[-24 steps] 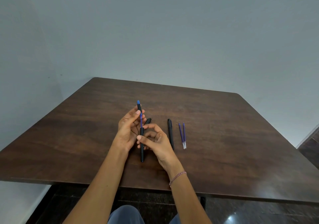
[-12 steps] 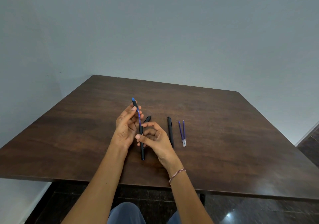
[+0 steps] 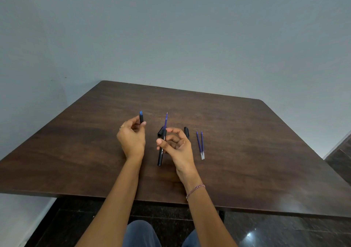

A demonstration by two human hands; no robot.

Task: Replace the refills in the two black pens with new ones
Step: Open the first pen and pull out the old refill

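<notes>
My right hand (image 3: pixel 176 146) grips a black pen barrel (image 3: pixel 161 154), which stands nearly upright above the table. A blue refill (image 3: pixel 166 121) sticks out of its top end. My left hand (image 3: pixel 132 136) pinches a short black tip piece with a blue end (image 3: pixel 141 117), held apart to the left of the barrel. A black cap (image 3: pixel 160 130) lies on the table behind the barrel. A second black pen (image 3: pixel 186 131) lies just behind my right hand, partly hidden by it. Two blue refills (image 3: pixel 200 145) lie side by side to its right.
The dark wooden table (image 3: pixel 256 151) stands against a pale grey wall. Its front edge runs just above my knees. A dark floor shows below and at the right.
My left hand has pulled the tip piece off the barrel and moved it left, baring the refill's upper part. The right hand keeps its hold on the barrel.
</notes>
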